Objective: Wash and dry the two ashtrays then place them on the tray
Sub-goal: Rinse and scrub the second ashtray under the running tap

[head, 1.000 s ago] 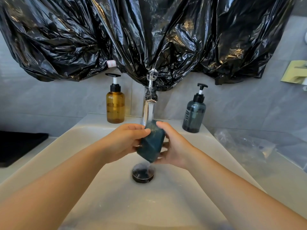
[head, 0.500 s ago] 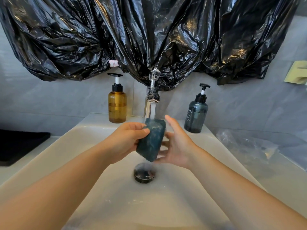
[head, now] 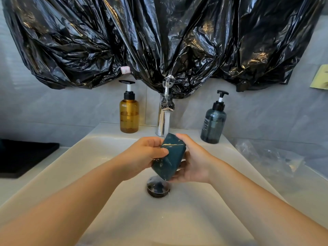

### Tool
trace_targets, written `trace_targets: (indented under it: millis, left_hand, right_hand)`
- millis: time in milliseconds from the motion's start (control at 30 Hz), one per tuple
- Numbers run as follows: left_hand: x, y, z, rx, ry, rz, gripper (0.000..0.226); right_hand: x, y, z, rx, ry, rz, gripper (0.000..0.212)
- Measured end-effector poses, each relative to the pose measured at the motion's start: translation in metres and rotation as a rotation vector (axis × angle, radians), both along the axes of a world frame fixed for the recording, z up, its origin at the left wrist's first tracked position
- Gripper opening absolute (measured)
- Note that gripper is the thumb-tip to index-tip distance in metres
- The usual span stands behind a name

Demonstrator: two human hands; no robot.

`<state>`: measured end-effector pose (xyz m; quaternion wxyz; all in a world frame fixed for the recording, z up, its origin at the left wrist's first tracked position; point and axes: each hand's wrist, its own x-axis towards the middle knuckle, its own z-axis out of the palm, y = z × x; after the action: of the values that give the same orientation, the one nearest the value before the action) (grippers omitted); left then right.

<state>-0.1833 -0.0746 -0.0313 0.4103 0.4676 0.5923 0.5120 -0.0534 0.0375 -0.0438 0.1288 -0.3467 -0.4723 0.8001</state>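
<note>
A dark teal ashtray point(head: 169, 157) is held on edge over the white sink point(head: 99, 150), right under the water running from the chrome tap point(head: 163, 119). My left hand point(head: 143, 155) grips its left rim with the thumb on the wet outer face. My right hand point(head: 193, 162) cups it from the right and from beneath. The ashtray's inner side faces away and is hidden. A second ashtray is not in sight. The black edge of a flat thing, perhaps the tray point(head: 24, 157), lies on the counter at the far left.
The dark drain plug point(head: 158, 188) sits below the ashtray. An amber pump bottle point(head: 129, 112) stands left of the tap, a dark blue-grey pump bottle point(head: 213, 123) right of it. Clear crumpled plastic point(head: 269, 157) lies on the right counter. Black plastic sheeting point(head: 159, 41) hangs on the wall.
Both hands have turned the ashtray under the stream, so more of its outer face shows now. My right hand has shifted lower beneath it.
</note>
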Motion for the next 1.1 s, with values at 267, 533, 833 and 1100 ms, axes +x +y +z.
trace_targets:
  millis: [267,533,833,1100]
  left_hand:
    - [-0.005,0.000,0.005,0.038,-0.126,0.039,0.022]
    - [-0.007,0.003,0.005,0.050,-0.170,0.049,0.024]
    - [-0.007,0.001,0.006,0.082,-0.149,0.036,0.025]
    - [-0.005,0.000,0.008,0.066,-0.176,0.022,0.021]
  right_hand:
    - [-0.007,0.002,0.000,0.026,0.043,-0.015,0.070]
    - [-0.006,0.002,0.003,0.185,0.144,-0.054,0.052]
    - [-0.008,-0.003,-0.001,0.191,0.145,0.038,0.058]
    - [-0.013,-0.001,0.000,0.111,0.104,-0.001,0.071]
